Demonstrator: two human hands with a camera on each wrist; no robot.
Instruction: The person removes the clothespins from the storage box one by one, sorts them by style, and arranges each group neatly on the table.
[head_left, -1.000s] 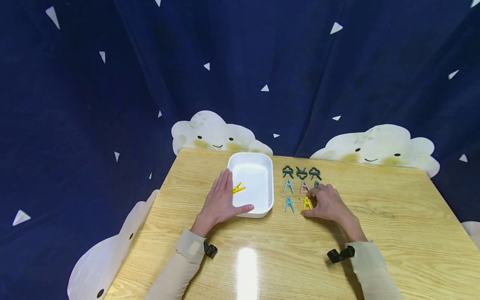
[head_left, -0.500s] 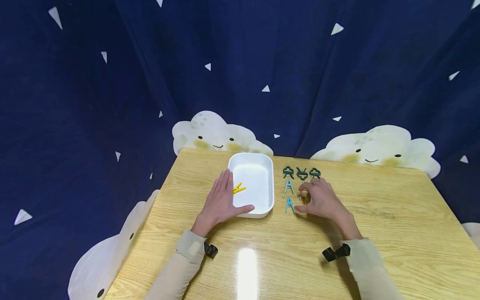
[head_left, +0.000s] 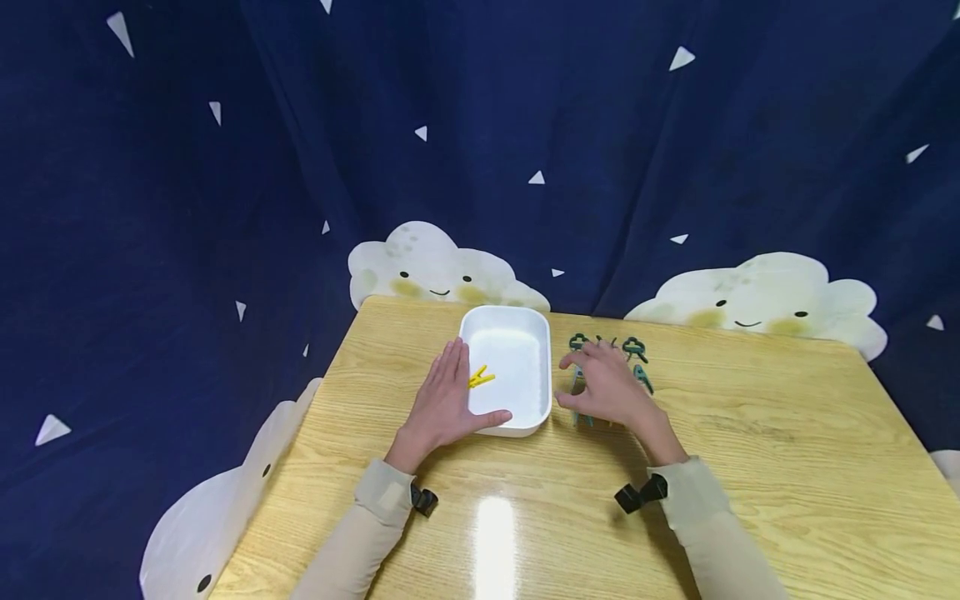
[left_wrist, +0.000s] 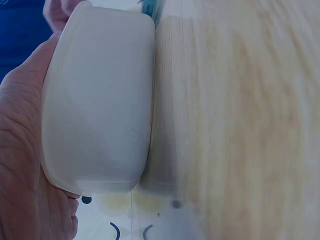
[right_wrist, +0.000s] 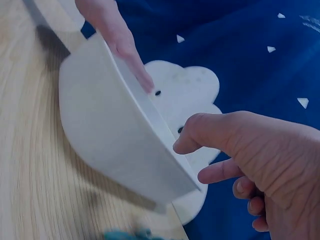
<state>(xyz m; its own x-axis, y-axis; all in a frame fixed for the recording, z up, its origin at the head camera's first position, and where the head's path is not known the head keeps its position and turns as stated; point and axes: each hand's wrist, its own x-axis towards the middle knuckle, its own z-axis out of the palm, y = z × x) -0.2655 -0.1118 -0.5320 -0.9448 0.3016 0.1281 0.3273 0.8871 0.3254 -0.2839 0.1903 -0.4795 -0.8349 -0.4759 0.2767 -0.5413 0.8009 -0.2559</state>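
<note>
A white tray (head_left: 550, 367) stands on the table, with a yellow clothespin (head_left: 482, 377) lying inside at its left. My left hand (head_left: 441, 400) rests along the tray's left side, fingers straight and thumb stretched over the near rim. Just right of the tray, my right hand (head_left: 606, 385) hovers over the laid-out clothespins, thumb and forefinger apart. In the right wrist view nothing sits between that thumb and forefinger (right_wrist: 220, 172). Beneath the hand, a light blue clothespin (head_left: 576, 382) shows in part; others there are mostly hidden. A teal clothespin (head_left: 642, 377) lies to its right.
Dark green clips (head_left: 633, 347) form a row behind the right hand, partly covered by it. The wooden table (head_left: 780, 433) extends to the right and front. A dark blue curtain (head_left: 480, 150) with white clouds hangs behind the table's back edge.
My right hand has moved left, from around the yellow clothespin on the table to beside the tray, uncovering the teal clothespin. The left hand stays at the tray.
</note>
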